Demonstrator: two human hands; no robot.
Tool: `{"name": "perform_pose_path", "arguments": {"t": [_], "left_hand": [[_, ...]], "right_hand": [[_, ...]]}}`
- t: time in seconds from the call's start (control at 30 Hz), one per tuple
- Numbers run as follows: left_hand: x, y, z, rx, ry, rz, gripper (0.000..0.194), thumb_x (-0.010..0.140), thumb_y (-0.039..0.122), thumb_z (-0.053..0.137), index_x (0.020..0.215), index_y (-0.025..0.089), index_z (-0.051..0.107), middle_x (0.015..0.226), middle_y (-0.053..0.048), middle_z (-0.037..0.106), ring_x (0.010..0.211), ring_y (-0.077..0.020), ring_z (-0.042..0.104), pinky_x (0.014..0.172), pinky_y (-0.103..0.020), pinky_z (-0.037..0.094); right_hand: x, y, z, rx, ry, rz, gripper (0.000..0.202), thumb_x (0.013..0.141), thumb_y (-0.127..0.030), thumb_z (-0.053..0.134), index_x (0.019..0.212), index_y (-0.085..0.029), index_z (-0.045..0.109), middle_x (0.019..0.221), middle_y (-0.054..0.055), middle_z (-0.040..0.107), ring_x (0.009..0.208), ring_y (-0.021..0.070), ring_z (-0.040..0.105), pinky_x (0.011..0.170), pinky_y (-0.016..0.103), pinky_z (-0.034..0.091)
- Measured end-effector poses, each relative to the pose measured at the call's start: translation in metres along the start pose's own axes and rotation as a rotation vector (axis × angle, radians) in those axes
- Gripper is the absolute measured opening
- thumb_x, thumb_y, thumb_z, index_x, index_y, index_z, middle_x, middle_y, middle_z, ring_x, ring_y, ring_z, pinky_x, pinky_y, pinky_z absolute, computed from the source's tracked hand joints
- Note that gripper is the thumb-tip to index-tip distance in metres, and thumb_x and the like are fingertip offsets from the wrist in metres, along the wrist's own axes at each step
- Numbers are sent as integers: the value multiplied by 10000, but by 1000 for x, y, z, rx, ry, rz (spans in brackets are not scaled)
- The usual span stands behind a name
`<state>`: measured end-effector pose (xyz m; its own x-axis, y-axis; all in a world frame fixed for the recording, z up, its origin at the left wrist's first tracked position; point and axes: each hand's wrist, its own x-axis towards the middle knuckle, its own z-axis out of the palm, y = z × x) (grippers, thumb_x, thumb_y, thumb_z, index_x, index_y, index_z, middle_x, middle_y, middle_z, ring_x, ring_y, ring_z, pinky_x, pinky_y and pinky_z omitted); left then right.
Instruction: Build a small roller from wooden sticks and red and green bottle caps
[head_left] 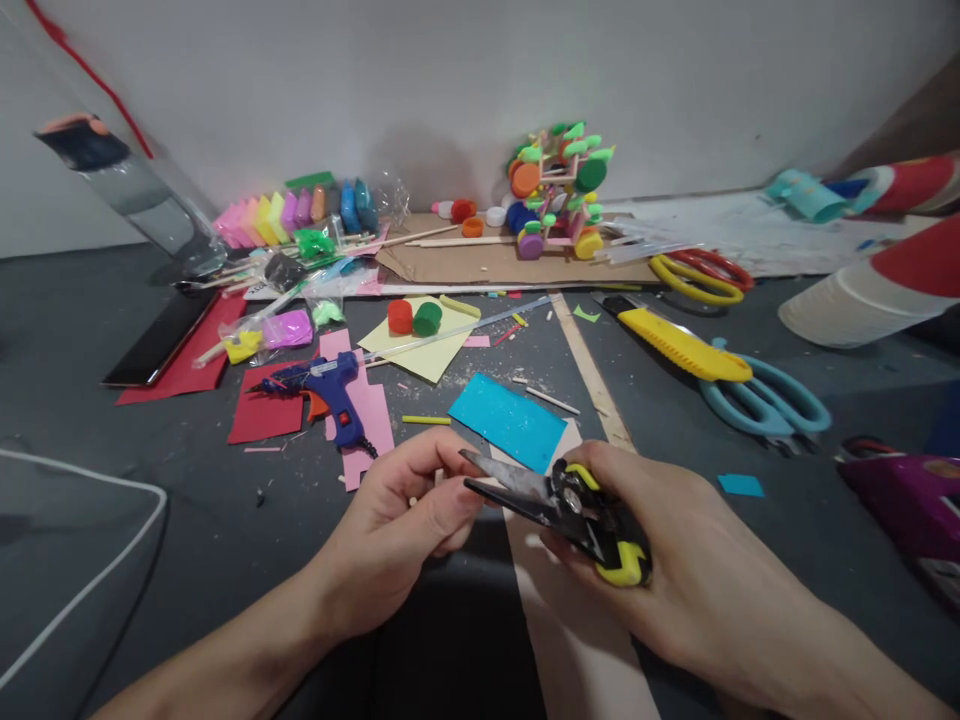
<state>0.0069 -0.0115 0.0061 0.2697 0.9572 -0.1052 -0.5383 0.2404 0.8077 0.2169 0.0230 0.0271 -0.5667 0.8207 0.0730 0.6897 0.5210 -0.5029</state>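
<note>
My right hand is wrapped round the black and yellow handles of a pair of pruning shears. Their pointed blades are apart and aim left, with the tips at the fingers of my left hand. That hand is closed in a pinch, and small pale stick pieces show among its fingers; their full length is hidden. Just beyond the blades lies a blue foam rectangle. A long pale strip runs beneath the shears toward me.
Left of my hands lies a blue glue gun on pink and red sheets. A yellow utility knife and blue-handled scissors lie right. At the back stands a colourful bottle-cap model. A water bottle leans at the far left.
</note>
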Motion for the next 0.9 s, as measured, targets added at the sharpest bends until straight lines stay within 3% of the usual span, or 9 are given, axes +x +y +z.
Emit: {"name": "perform_pose_path", "arguments": {"t": [0.5, 0.63, 0.9], "left_hand": [[2, -3, -1, -119, -66, 51, 88, 910, 246, 692, 849, 190, 664, 619, 63, 466, 488, -35, 249, 440, -135, 227], [1, -3, -2, -131, -70, 37, 46, 919, 242, 686, 901, 204, 706, 653, 54, 502, 499, -31, 258, 454, -139, 233], [0, -1, -2, -62, -25, 11, 129, 890, 301, 729, 869, 183, 681, 592, 83, 391, 480, -28, 234, 436, -144, 205]], "right_hand": [[-1, 4, 1, -81, 118, -50, 268, 884, -435, 579, 737, -244, 462, 576, -11, 583, 447, 147, 500, 424, 253, 316], [2, 4, 0, -42, 93, 4, 241, 879, -432, 596, 771, -238, 504, 622, 2, 615, 505, 161, 550, 458, 255, 356], [1, 3, 2, -19, 18, 1, 252, 884, -437, 592, 777, -233, 489, 661, 1, 606, 546, 162, 542, 486, 262, 365]]}}
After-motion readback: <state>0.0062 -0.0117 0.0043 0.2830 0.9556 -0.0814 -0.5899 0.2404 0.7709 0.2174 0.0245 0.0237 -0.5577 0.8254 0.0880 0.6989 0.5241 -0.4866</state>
